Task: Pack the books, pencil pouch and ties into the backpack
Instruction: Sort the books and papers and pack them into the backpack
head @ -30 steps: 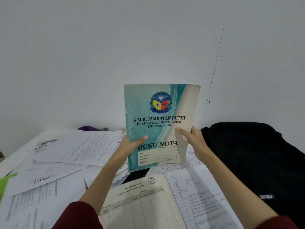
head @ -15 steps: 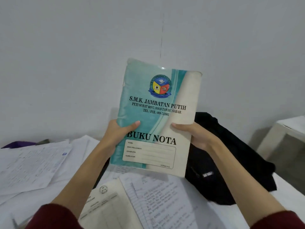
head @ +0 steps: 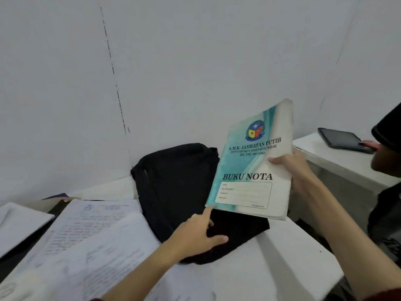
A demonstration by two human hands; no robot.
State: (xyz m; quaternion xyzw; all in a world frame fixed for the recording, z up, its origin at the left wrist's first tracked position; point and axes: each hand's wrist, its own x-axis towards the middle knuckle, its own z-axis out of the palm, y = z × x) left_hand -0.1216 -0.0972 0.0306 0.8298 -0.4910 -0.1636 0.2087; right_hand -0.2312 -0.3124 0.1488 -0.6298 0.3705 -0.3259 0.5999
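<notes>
A teal and white notebook marked "BUKU NOTA" is held up, tilted, above the right side of the black backpack. My right hand grips its right edge with the thumb on the cover. My left hand has let go and hovers over the front of the backpack with fingers spread, the index tip near the notebook's lower left corner. The backpack lies slumped on the white table against the wall. No pouch or ties can be made out.
Loose written sheets and papers cover the table's left half. A purple object peeks out behind them. To the right, another person sits at a second white table with a dark tablet.
The left hand released the notebook and dropped toward the backpack. The right hand carried the notebook to the right, over the backpack. The view swung right, revealing the other person and tablet.
</notes>
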